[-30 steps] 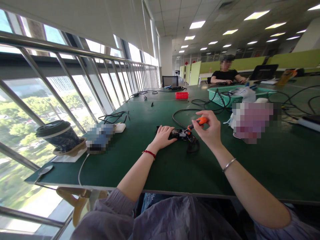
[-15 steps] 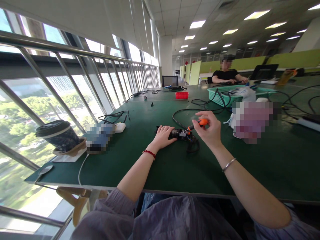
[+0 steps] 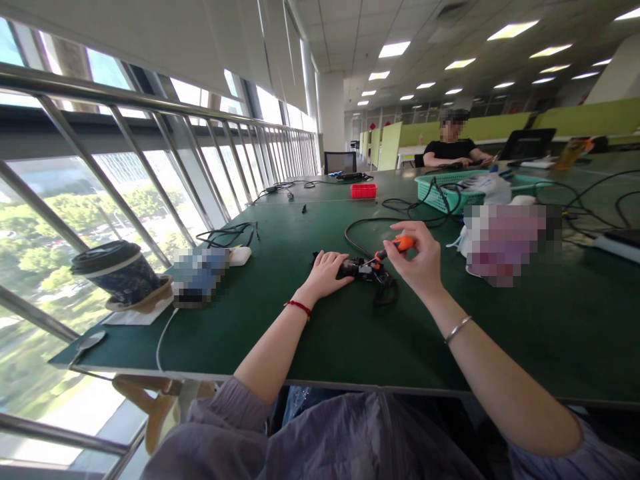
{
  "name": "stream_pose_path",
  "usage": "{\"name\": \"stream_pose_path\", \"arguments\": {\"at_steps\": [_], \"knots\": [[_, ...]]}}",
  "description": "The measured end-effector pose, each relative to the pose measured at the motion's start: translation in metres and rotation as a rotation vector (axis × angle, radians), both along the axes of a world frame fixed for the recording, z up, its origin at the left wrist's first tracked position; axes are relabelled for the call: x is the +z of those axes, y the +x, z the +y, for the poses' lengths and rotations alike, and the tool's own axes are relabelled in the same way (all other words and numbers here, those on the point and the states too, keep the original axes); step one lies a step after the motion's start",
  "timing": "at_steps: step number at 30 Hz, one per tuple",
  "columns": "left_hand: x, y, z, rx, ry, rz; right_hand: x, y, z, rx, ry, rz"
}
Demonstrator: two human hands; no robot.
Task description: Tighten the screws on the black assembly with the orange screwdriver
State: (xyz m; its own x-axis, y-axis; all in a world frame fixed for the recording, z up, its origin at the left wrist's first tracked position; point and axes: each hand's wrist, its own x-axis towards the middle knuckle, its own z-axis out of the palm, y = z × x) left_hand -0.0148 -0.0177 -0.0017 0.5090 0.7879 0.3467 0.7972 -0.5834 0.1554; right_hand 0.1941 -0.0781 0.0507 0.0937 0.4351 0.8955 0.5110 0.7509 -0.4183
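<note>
My right hand [image 3: 419, 259] pinches the orange and black handle of a screwdriver [image 3: 401, 245]. The screwdriver's shaft slants down to the left, and its tip meets a black device with exposed inner parts [image 3: 356, 268] lying on the green table. Over the left end of that device rests my left hand [image 3: 327, 272], fingers wrapped round it and holding it against the tabletop. A black cable [image 3: 387, 293] loops at the device's near right side. My palm and fingers hide part of the device, so its exact kind does not show.
A black-lidded cup [image 3: 120, 273] stands at the left in a cardboard holder, near a blurred blue item [image 3: 203, 275]. Farther off are a red bin [image 3: 363, 191] and a teal basket [image 3: 440, 193]. A blurred pink item [image 3: 507, 243] lies right. Another person [image 3: 453, 150] sits across the table.
The screwdriver handle has turned slightly in my right hand's fingers. My left hand and the device stay in place.
</note>
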Motion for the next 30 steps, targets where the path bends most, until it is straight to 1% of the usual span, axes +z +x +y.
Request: {"name": "stream_pose_path", "arguments": {"at_steps": [4, 10, 12, 19, 26, 30], "knots": [[0.0003, 0.0002, -0.0006, -0.002, -0.005, -0.003, -0.0005, -0.0009, 0.0010, 0.045, 0.041, 0.003], [0.0001, 0.0002, -0.0007, -0.003, -0.011, -0.013, -0.0006, 0.0008, 0.0006, -0.025, -0.045, 0.011], [0.0001, 0.0002, -0.0007, -0.003, -0.011, -0.012, -0.0005, 0.0010, 0.0003, -0.033, -0.049, 0.015], [0.0008, 0.0009, -0.0008, -0.001, -0.009, 0.001, -0.0010, -0.0005, 0.0025, 0.049, 0.058, 0.014], [0.0001, 0.0008, -0.0006, 0.003, -0.002, 0.001, -0.0009, 0.0015, 0.0017, -0.031, -0.017, 0.005], [-0.0005, 0.0003, 0.0001, -0.003, 0.000, 0.000, -0.0009, 0.0007, 0.0012, 0.009, 0.007, 0.010]]}}
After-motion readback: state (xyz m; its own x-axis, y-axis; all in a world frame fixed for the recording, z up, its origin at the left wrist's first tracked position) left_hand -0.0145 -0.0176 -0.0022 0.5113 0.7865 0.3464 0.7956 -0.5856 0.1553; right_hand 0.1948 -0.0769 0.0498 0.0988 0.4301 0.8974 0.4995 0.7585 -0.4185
